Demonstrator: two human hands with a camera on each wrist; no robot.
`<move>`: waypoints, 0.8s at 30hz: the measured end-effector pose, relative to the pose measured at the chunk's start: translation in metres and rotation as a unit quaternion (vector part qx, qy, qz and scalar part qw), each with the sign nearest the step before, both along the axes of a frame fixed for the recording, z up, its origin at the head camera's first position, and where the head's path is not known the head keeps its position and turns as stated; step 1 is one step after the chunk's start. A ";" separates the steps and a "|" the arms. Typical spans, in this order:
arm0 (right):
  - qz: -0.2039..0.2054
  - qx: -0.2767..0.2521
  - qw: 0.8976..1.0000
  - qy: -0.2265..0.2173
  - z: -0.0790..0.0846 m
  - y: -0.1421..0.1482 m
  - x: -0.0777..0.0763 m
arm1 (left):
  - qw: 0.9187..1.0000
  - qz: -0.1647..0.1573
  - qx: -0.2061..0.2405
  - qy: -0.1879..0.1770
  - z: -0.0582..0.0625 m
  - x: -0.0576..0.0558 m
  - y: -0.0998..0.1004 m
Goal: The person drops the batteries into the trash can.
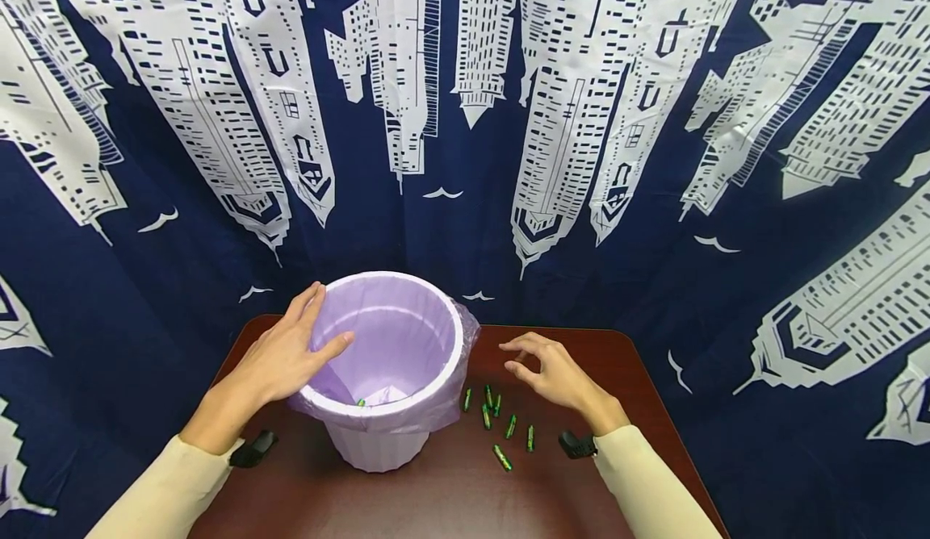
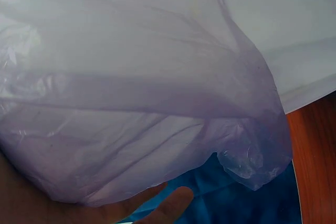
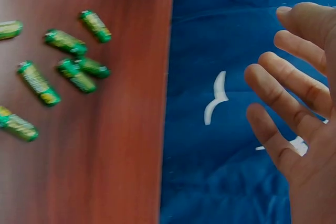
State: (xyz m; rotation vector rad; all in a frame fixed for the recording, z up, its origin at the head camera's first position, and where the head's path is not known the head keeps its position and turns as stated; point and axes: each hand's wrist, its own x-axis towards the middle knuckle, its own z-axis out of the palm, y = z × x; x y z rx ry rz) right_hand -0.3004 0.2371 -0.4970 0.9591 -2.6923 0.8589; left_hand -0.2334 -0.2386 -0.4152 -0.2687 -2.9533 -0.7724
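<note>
A white bin (image 1: 378, 450) lined with a thin purple plastic bag (image 1: 465, 361) stands upright on the table. My left hand (image 1: 283, 353) is at the bin's left rim, its fingers fairly straight and its thumb over the opening. In the left wrist view, fingertips (image 2: 181, 198) show below the overhanging bag (image 2: 131, 93). Several green batteries (image 1: 502, 457) lie loose to the right of the bin. My right hand (image 1: 555, 369) hovers just right of them with loosely bent fingers, holding nothing. Inside the bin, a bit of green (image 1: 361, 403) shows near the front wall.
The dark reddish-brown table (image 1: 465, 507) carries the bin and batteries. Behind it hangs a navy curtain (image 1: 407, 232) printed with white upside-down buildings and birds. A black band (image 1: 254, 449) is on the left wrist, another black band (image 1: 577, 444) on the right.
</note>
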 end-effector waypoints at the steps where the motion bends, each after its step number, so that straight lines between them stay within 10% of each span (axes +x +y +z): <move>1: 0.001 0.005 1.000 -0.009 -0.004 0.001 0.002 | 1.000 0.001 -0.001 -0.001 0.000 0.000 0.000; 24: 0.080 0.070 0.983 -0.149 -0.085 0.021 0.041 | 1.000 0.004 -0.009 0.002 0.000 -0.002 -0.002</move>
